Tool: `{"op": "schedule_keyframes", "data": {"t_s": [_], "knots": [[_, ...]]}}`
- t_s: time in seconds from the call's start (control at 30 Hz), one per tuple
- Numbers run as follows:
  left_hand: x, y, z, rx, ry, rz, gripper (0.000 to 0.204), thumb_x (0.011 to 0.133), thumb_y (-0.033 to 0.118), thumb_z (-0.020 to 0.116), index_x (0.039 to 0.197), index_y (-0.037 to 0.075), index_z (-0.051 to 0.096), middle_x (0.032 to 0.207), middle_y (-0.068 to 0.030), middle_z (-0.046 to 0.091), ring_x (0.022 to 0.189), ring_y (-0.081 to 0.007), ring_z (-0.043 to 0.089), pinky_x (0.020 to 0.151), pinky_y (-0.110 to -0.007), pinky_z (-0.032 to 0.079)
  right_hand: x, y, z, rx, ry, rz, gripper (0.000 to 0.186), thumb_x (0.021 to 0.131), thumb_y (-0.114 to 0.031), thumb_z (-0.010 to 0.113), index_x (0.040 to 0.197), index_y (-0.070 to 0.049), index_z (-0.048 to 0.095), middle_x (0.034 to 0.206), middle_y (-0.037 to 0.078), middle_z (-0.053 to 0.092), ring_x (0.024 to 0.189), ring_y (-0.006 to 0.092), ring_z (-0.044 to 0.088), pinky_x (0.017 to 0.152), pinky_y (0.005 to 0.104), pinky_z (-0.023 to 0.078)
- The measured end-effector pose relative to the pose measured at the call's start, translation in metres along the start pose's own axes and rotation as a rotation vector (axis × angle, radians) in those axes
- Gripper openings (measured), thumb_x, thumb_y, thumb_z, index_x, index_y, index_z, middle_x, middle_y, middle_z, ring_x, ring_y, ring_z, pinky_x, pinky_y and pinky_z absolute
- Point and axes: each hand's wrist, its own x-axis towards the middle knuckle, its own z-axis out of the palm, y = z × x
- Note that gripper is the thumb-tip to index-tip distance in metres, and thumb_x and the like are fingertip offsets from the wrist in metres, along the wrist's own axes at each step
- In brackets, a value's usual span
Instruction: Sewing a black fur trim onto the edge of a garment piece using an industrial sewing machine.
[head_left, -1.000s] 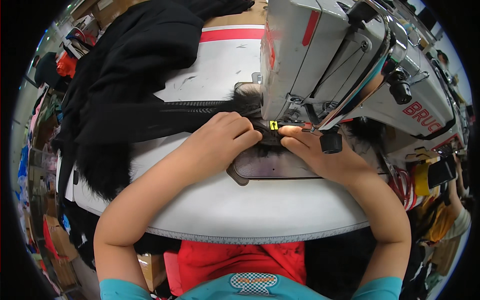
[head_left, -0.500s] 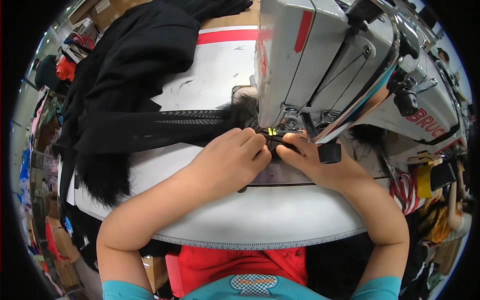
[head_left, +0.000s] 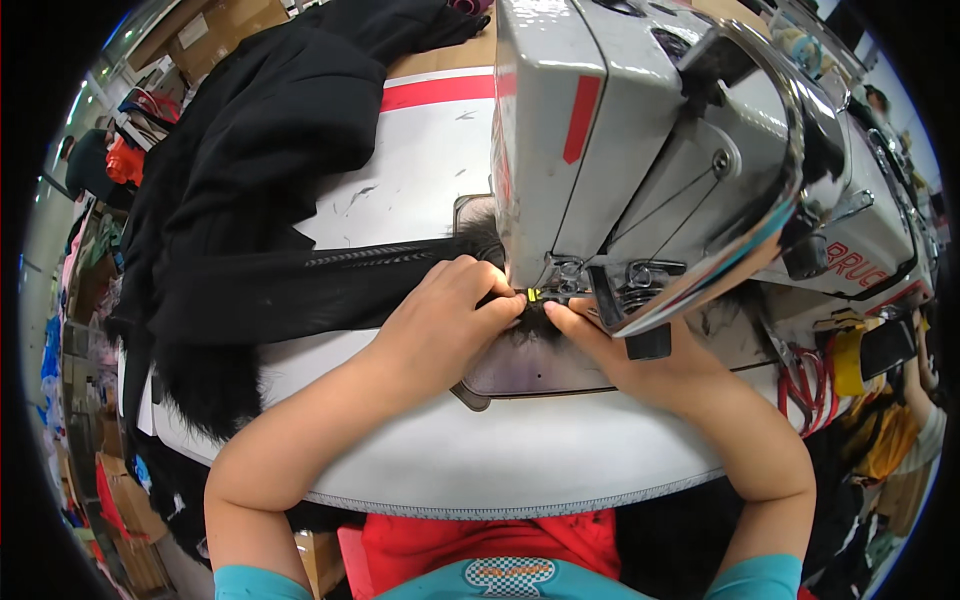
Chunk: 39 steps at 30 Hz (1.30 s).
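Left hand (head_left: 445, 315): you pinch soft, black, fur-trimmed fabric (head_left: 270, 295), trailing leftward from it | Right hand (head_left: 655, 365): fingertips at the fluffy black fur (head_left: 540, 326), grip unclear | Likely light, limp, slippery; best held flat, near the edge

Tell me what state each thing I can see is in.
Left hand: curled, grip unclear
Right hand: bent, grip unclear
Sewing machine: threaded; running or not, unclear
Black cloth: bunched
Black strip: stretched out toward the machine
White tabletop: partly covered, smudged
Red cloth: rumpled
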Motion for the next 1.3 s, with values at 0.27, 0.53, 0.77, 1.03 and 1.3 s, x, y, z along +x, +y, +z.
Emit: {"op": "schedule_keyframes", "data": {"t_s": [0.27, 0.53, 0.77, 1.03, 1.3], "knots": [[0.0, 0.006, -0.006, -0.109, -0.09, 0.03, 0.021, 0.073, 0.007, 0.055, 0.094, 0.004, 0.058, 0.095, -0.007, 0.053, 0.094, -0.0254, 0.051, 0.081, -0.034, 0.043, 0.002, -0.008, -0.013, 0.246, -0.235, 0.308, 0.023, 0.083, -0.019, 0.06, 0.096, 0.0, 0.062, 0.087, 0.009, 0.065, 0.08, 0.0185, 0.063, 0.072, 0.0283, 0.048], [0.001, -0.001, -0.002, -0.101, -0.084, 0.063, 0.023, 0.073, 0.007, 0.055, 0.096, 0.003, 0.057, 0.097, -0.0079, 0.052, 0.098, -0.0267, 0.051, 0.084, -0.035, 0.043, 0.004, -0.007, -0.018, 0.328, -0.331, 0.419, 0.022, 0.081, -0.014, 0.061, 0.1, -0.001, 0.062, 0.089, 0.004, 0.066, 0.081, 0.0136, 0.063, 0.072, 0.0247, 0.05], [-0.002, 0.005, -0.008, -0.044, -0.086, 0.098, 0.023, 0.073, 0.008, 0.056, 0.095, 0.004, 0.057, 0.101, -0.0084, 0.053, 0.098, -0.026, 0.051, 0.084, -0.035, 0.042, 0.012, -0.01, -0.032, -0.141, -0.58, 0.017, 0.039, 0.089, -0.014, 0.041, 0.127, -0.008, 0.043, 0.109, 0.003, 0.054, 0.096, 0.0178, 0.057, 0.071, 0.03, 0.05], [-0.001, 0.007, -0.006, 0.016, -0.081, 0.021, 0.022, 0.074, 0.007, 0.054, 0.095, 0.005, 0.056, 0.102, -0.01, 0.053, 0.101, -0.0276, 0.05, 0.083, -0.036, 0.041, -0.014, 0.012, -0.006, 0.178, -0.479, 0.135, 0.024, 0.09, -0.018, 0.043, 0.104, 0.0, 0.05, 0.098, 0.012, 0.054, 0.095, 0.0237, 0.057, 0.08, 0.034, 0.052], [0.001, 0.004, -0.003, 0.015, -0.016, 0.032, 0.021, 0.072, 0.006, 0.056, 0.093, 0.002, 0.054, 0.089, -0.01, 0.047, 0.092, -0.0268, 0.05, 0.093, -0.046, 0.039, -0.01, 0.009, -0.006, -0.091, -0.627, 0.125, 0.02, 0.088, -0.012, 0.045, 0.103, 0.001, 0.048, 0.094, 0.008, 0.052, 0.085, 0.0161, 0.055, 0.075, 0.0299, 0.051]]}}
